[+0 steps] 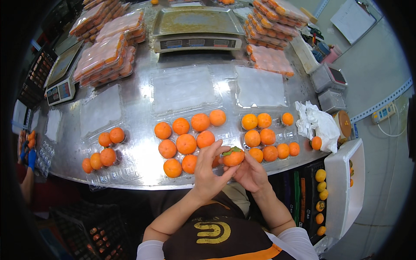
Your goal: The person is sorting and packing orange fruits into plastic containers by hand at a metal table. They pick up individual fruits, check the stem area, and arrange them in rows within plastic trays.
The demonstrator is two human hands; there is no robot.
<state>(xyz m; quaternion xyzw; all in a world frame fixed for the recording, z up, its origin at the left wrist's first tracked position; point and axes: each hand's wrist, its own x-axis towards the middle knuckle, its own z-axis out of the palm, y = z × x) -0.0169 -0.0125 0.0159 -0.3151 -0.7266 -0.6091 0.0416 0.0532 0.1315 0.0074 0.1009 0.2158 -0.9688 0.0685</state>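
Note:
An orange persimmon (pixel 234 159) with a green calyx is between my two hands, above the front edge of the steel table. My left hand (pixel 208 172) grips it with thumb and fingers at the calyx side. From the other side, the fingers of my right hand (pixel 252 174) hold it too. Beneath and just beyond my hands, a clear plastic tray (pixel 224 132) carries several persimmons (pixel 186 144) in rows; my left hand covers part of it. To the right is another clear tray (pixel 288 134), with several persimmons around some bare cups.
A partly filled tray (pixel 118 174) lies left, near a co-worker's blue-gloved hand (pixel 31 158). Lined lids (pixel 183 89) lie behind the trays. Further back stand a weighing scale (pixel 198 29) and stacked packs (pixel 100 58). A foam box (pixel 344 191) and crumpled white cloth (pixel 320 125) are right.

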